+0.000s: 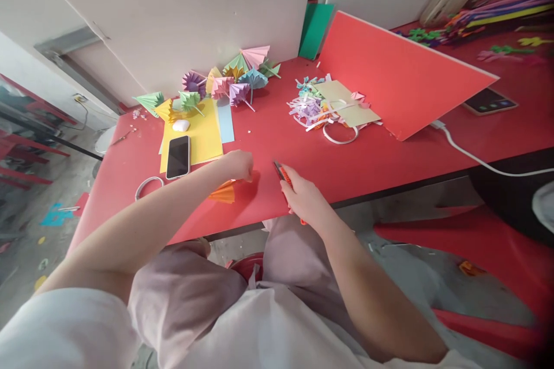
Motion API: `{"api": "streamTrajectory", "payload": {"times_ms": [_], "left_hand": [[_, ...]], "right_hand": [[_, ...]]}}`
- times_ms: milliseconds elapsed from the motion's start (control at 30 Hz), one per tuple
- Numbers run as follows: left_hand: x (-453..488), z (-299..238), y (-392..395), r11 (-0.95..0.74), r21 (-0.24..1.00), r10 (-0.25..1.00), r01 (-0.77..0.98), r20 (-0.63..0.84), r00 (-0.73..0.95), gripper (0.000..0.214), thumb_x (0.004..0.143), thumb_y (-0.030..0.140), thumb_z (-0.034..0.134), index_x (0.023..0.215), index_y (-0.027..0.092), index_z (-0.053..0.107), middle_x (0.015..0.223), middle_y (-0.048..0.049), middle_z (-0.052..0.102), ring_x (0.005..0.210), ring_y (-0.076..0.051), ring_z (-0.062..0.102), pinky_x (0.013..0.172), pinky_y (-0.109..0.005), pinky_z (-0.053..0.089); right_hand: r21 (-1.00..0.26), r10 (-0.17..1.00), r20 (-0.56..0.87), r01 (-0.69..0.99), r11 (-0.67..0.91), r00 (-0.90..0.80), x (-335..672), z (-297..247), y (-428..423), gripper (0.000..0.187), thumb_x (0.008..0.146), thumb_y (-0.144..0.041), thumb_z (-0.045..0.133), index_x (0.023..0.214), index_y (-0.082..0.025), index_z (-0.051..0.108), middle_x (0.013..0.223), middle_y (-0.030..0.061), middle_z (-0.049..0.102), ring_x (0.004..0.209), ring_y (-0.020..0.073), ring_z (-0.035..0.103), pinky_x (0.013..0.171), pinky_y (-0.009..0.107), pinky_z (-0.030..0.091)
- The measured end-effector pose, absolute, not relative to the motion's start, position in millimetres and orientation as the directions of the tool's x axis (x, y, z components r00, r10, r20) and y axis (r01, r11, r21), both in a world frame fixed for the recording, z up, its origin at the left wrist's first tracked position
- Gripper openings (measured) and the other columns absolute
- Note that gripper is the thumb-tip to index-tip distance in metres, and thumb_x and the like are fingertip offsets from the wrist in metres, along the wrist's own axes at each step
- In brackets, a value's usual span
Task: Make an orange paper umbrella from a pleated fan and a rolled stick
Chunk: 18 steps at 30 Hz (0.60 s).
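My left hand [239, 165] is closed in a pinch on a pleated orange paper fan [223, 192] that rests on the red table [277, 144] near its front edge. A little to the right, my right hand [305, 199] is wrapped around orange-handled scissors [281, 173], whose tips point up and left toward the folded paper. The two hands are a short gap apart.
A black phone [178, 156] lies on a yellow sheet [199, 131] with a white earbud case [180, 125]. Several paper umbrellas [229, 81] stand at the back. Paper scraps [320, 109] sit mid-right by a slanted red board [398, 75]. A white cable [471, 155] runs right.
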<state>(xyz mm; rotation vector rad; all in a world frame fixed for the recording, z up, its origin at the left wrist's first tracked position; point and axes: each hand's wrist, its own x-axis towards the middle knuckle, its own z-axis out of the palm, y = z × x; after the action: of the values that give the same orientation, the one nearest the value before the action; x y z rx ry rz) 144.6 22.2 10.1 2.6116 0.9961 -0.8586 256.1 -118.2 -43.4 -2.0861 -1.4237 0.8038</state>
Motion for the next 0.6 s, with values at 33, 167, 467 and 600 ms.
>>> {"api": "streamTrajectory", "payload": {"times_ms": [33, 167, 467, 600], "left_hand": [[146, 9, 23, -0.745, -0.004, 0.533, 0.667, -0.604, 0.592, 0.014, 0.064, 0.025, 0.064, 0.053, 0.017, 0.066, 0.05, -0.0019, 0.06, 0.055, -0.015, 0.054, 0.051, -0.024, 0.032], [146, 8, 24, -0.731, 0.002, 0.521, 0.683, -0.644, 0.56, 0.015, 0.065, 0.03, 0.062, 0.063, 0.018, 0.071, 0.049, -0.0003, 0.06, 0.051, -0.014, 0.052, 0.052, -0.024, 0.033], [145, 4, 29, -0.688, 0.023, 0.528, 0.726, -0.671, 0.521, 0.017, 0.063, 0.032, 0.063, 0.066, 0.017, 0.071, 0.049, 0.0006, 0.059, 0.048, -0.012, 0.049, 0.052, -0.022, 0.034], [144, 10, 25, -0.669, 0.036, 0.535, 0.742, -0.67, 0.515, 0.019, 0.066, 0.032, 0.058, 0.063, 0.017, 0.07, 0.048, -0.0004, 0.058, 0.047, -0.013, 0.049, 0.052, -0.023, 0.035]], "right_hand": [[-0.644, 0.936, -0.242, 0.679, -0.351, 0.255, 253, -41, -120, 0.043, 0.089, -0.024, 0.032, 0.131, -0.02, 0.041, 0.08, 0.0041, 0.066, 0.062, 0.0153, 0.061, 0.06, 0.024, 0.043], [-0.46, 0.926, -0.318, 0.821, -0.338, 0.203, 239, -38, -121, 0.044, 0.092, -0.028, 0.027, 0.135, -0.022, 0.037, 0.086, 0.0079, 0.068, 0.076, 0.0226, 0.065, 0.061, 0.028, 0.043], [-0.225, 0.957, -0.242, 0.95, -0.215, 0.159, 220, -46, -130, 0.044, 0.092, -0.022, 0.029, 0.136, -0.017, 0.034, 0.083, 0.0104, 0.068, 0.07, 0.0206, 0.066, 0.058, 0.027, 0.046], [-0.193, 0.958, -0.241, 0.96, -0.204, 0.155, 216, -45, -131, 0.048, 0.09, -0.018, 0.03, 0.138, -0.015, 0.031, 0.08, 0.0102, 0.066, 0.067, 0.0196, 0.066, 0.057, 0.026, 0.046]]}}
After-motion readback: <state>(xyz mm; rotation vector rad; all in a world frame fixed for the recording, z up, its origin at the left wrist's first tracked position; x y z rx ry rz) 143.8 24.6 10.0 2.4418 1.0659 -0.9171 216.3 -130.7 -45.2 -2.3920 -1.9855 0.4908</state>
